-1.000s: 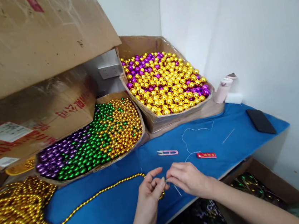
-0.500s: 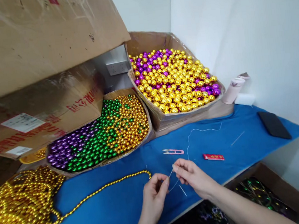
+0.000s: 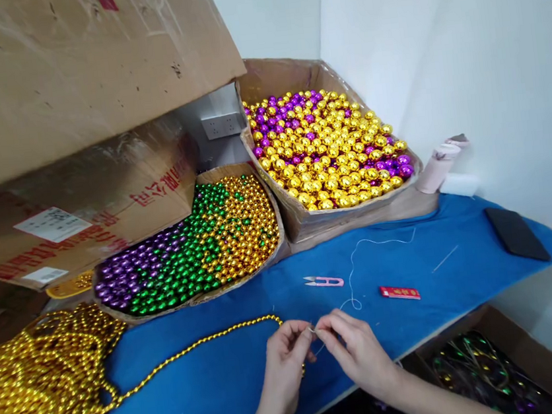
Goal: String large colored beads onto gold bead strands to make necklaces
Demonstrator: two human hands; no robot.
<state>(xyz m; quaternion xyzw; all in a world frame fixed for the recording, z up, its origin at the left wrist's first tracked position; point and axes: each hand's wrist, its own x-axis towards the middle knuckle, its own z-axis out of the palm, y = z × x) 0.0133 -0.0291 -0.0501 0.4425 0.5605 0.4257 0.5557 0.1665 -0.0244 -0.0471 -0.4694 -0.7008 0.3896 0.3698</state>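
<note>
Lower centre: left hand and right hand drawing together, both pinching thread; gold bead strand trailing leftward.

Light: bright, cool, even; source not in view
Glare: sharp glints on beads, sheen on carton tape
Shadows: dark under surface
Blur: slight, fingertips
Edges: wide-angle stretch, dark TR corner

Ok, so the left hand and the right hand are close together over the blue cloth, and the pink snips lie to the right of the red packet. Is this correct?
Not quite: the head view shows the pink snips to the left of the red packet. The left hand and right hand are indeed close together over the blue cloth.
</note>
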